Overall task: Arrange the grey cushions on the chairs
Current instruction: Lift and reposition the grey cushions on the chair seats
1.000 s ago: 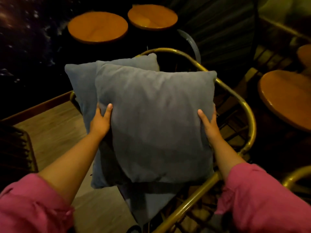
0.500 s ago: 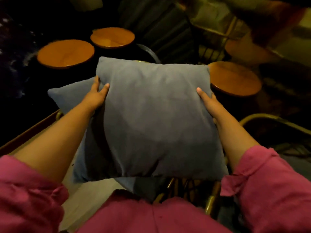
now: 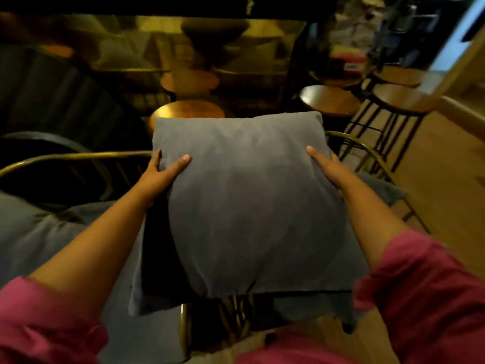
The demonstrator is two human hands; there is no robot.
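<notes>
I hold a square grey cushion in front of me, lifted above the chairs. My left hand grips its left edge and my right hand grips its right edge. A second grey cushion peeks out behind and below it on the left. Below left, a brass-framed chair carries a grey cushion on its seat. To the right stands another brass-framed chair with grey fabric on its seat, mostly hidden by my arm.
Round wooden stools stand beyond the chairs, with taller dark-legged stools at the right. A wooden floor runs along the right side. The back of the room is dark and blurred.
The view has swung to the right. The cushion came with my hands away from the first chair and now hangs between two brass-framed chairs. Both hands keep their grip on its edges.
</notes>
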